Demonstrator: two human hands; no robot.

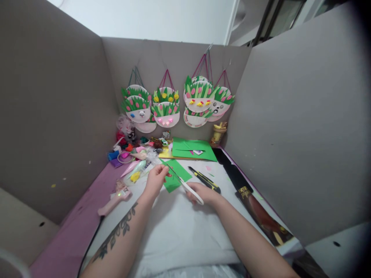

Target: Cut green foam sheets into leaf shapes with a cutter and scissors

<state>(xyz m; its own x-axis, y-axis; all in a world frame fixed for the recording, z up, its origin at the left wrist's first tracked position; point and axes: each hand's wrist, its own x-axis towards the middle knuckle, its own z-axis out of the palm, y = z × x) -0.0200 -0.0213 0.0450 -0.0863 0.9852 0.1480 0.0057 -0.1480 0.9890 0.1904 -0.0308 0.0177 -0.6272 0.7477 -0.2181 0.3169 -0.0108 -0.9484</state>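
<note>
In the head view, my right hand (pixel 206 194) is wrapped round the white handles of a pair of scissors (pixel 193 192). The blades point up and left, reaching to the fingers of my left hand (pixel 156 178). Those fingers are pinched together at a thin piece of green paper (pixel 162 162), most of which my hand hides. Below the scissors a cut sheet of green paper (pixel 173 186) lies on the white table cover. A black and yellow utility knife (pixel 204 179) rests just beyond my right hand.
Behind lies a stack of green card (pixel 194 148), with craft supplies (pixel 139 154) heaped to its left. A pink glue gun (pixel 116 201) is on the left, a dark printed box (pixel 261 216) on the right. Decorated paper plates (pixel 166 116) hang on the grey partition (pixel 179 58).
</note>
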